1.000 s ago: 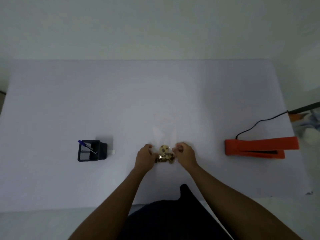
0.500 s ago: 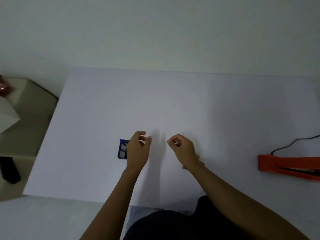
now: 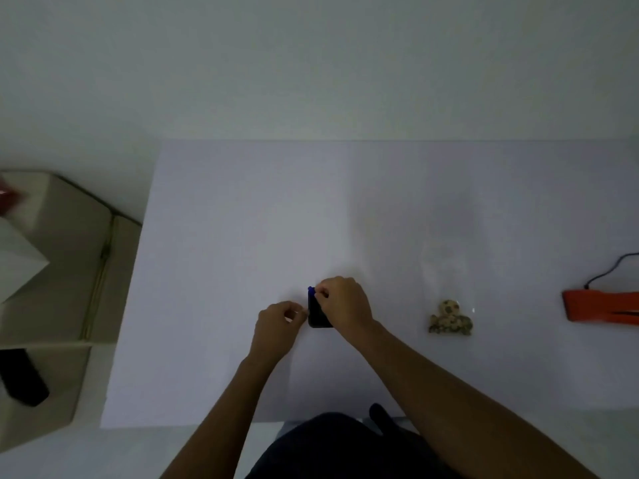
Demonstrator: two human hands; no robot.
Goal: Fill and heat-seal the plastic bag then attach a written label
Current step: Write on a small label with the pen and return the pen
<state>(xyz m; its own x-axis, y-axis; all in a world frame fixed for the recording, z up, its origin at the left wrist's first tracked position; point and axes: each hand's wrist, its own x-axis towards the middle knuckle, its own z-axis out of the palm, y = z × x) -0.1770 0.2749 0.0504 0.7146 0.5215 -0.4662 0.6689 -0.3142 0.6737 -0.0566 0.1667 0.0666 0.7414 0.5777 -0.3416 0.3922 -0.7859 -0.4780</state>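
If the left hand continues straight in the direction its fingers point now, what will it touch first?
Probably the black pen holder: the left hand points right toward it, fingers curled, almost touching. The right hand pinches the blue pen above it. Depth is unclear.

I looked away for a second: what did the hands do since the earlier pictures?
Both hands let go of the filled bag, which now lies alone on the table. The right hand moved left to the black holder and pinches the blue pen; the left hand is beside it. The orange sealer stayed put.
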